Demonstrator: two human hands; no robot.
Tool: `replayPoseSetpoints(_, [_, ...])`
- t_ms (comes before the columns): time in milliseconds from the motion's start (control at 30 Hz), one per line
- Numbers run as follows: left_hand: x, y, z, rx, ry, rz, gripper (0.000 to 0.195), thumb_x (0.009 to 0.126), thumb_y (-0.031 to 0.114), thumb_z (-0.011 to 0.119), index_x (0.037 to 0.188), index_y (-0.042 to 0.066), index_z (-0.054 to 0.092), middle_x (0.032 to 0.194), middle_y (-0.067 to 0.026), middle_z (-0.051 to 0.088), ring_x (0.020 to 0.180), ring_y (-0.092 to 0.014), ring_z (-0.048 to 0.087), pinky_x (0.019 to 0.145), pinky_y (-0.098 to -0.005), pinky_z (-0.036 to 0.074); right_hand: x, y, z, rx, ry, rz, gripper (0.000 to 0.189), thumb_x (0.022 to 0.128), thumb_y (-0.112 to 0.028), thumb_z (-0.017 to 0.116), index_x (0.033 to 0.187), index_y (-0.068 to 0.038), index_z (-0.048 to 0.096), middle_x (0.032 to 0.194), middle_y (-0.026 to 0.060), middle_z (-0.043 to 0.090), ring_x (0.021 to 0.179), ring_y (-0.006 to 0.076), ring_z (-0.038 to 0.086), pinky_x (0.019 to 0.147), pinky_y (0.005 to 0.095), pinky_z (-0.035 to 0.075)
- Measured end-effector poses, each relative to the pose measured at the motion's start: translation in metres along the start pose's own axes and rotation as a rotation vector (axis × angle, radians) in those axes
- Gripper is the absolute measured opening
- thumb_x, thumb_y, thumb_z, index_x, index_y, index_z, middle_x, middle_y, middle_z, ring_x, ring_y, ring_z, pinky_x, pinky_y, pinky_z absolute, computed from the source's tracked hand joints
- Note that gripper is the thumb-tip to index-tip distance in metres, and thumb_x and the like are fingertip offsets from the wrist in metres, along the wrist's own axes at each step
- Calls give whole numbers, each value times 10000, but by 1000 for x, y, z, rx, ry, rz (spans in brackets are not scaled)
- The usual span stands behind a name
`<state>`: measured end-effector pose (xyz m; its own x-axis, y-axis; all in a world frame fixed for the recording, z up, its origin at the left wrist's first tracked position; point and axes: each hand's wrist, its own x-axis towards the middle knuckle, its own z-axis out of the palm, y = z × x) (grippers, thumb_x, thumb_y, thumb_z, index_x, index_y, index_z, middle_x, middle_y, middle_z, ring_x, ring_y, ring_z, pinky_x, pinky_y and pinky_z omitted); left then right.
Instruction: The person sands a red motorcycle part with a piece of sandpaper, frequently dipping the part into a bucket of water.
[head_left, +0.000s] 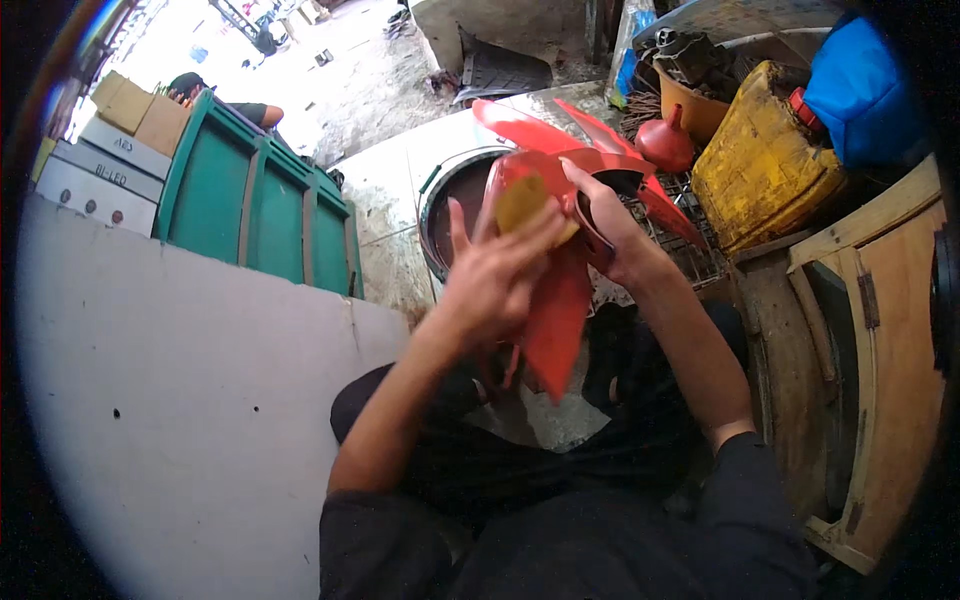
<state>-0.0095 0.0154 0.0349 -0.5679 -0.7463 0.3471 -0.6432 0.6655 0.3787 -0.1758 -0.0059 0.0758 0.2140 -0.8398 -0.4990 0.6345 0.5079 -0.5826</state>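
A glossy red plastic fairing panel (556, 322) with several pointed fins is held up over my lap. My right hand (611, 225) grips its edge near a curved opening, thumb on the upper face. With its fingers laid flat, my left hand (484, 289) presses a yellow-brown pad (523, 201) against the panel; whether this is a sponge or sandpaper I cannot tell. My left thumb sticks up, apart from the pad. Behind the panel stands a round basin (429, 225) with dark contents, its right side hidden by the red plastic.
At right are a dirty yellow jerrycan (765, 161), a red funnel (666, 142), a blue bag (862, 90) and a wooden frame (862, 300). A white board (187, 360) borders my left, with a green cabinet (262, 195) and boxes (105, 180) beyond. Another person (251, 114) is behind the cabinet.
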Motion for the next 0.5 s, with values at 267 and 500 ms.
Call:
replayPoseSetpoints(267, [3,-3,-9,-42,-62,-1,457,904,168,527,1356,228,567,1448,-25,503,1457,-348,244,1124,-626,-61,4,-9,-16,-111,-115,-41,401,997,-455,471,756,-157,587,586,-54,573,502,86,554,514,234,473])
replayPoseSetpoints(500, [3,-9,-13,-44,-9,-82,417,902,157,517,1307,200,605,1391,-96,547,1399,-353,349,1115,-641,-47,3,-5,-21,-108,-221,-23,395,1005,-440,451,914,-107,642,724,-4,666,609,115,634,600,265,533])
